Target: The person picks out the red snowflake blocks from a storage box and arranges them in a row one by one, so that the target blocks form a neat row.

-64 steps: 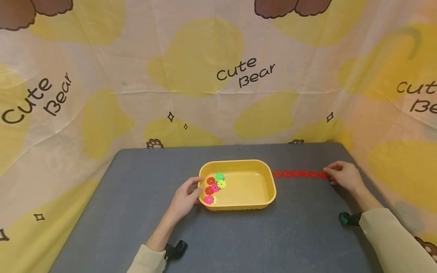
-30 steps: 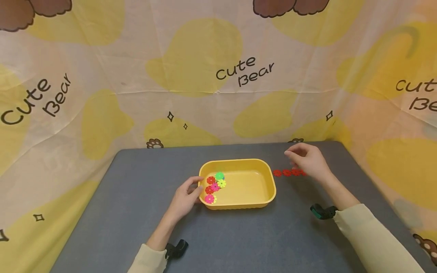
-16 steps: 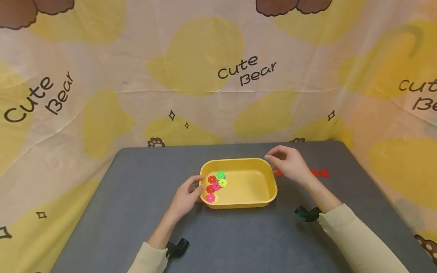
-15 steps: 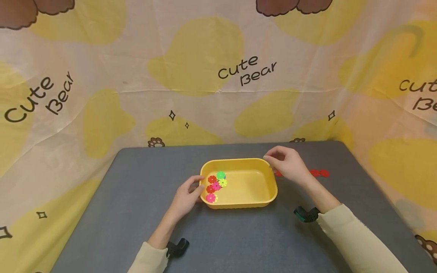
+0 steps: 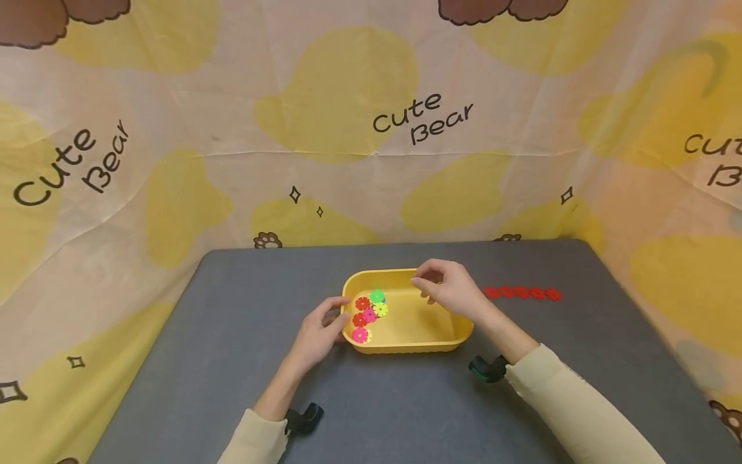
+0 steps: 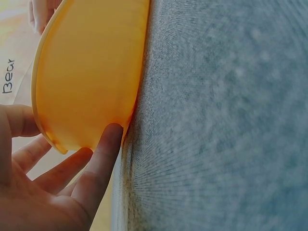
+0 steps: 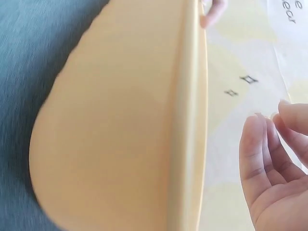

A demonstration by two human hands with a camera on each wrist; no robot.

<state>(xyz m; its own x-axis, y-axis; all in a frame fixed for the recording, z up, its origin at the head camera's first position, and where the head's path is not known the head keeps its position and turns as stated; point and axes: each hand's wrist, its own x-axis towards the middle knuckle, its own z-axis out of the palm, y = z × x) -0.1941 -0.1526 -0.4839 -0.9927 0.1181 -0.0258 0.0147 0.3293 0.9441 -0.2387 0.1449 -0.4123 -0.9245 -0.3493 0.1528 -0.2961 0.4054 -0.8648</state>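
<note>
A yellow plastic tray [image 5: 406,348] stands on the table, and my left hand [image 5: 315,332] holds its left end. In the left wrist view, the left fingers [image 6: 108,139] lie against the tray's outer wall, with one digit at the rim. Small flower-shaped plastic discs [image 5: 369,314] in red, pink, green and yellow lie bunched at the tray's left end. Over the tray's right half hovers my right hand [image 5: 449,290], fingers loosely bent, with nothing visible between them. To the right of the tray, several red flower-shaped discs [image 5: 522,292] lie in a straight row.
The grey-blue table [image 5: 359,406] has a cloth backdrop [image 5: 348,129] with yellow patches and lettering behind it and along its sides. A dark camera mount [image 5: 304,419] sits at the left wrist, another mount [image 5: 488,369] at the right.
My right hand has left the right end of the red disc row, travelling left above the row to over the tray. The left hand and the tray have stayed put.
</note>
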